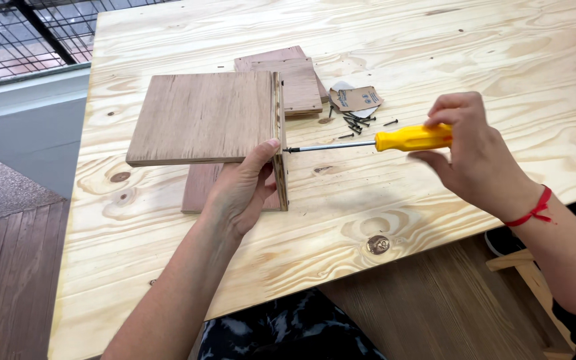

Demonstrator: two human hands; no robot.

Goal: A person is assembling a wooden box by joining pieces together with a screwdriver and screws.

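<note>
Right hand (475,157) gripped the yellow screwdriver (413,138), tip at the upright plywood panel (279,143); left hand (241,190) clasped that panel; loose screws (356,121) lay beyond the screwdriver.

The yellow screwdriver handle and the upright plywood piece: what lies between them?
In the head view only the screwdriver's thin metal shaft spans that gap, over bare table. The right hand grips the handle; the left hand steadies the upright plywood piece.

Pale plywood table (435,40); wood plank floor (8,280); wire grille (15,33).
</note>
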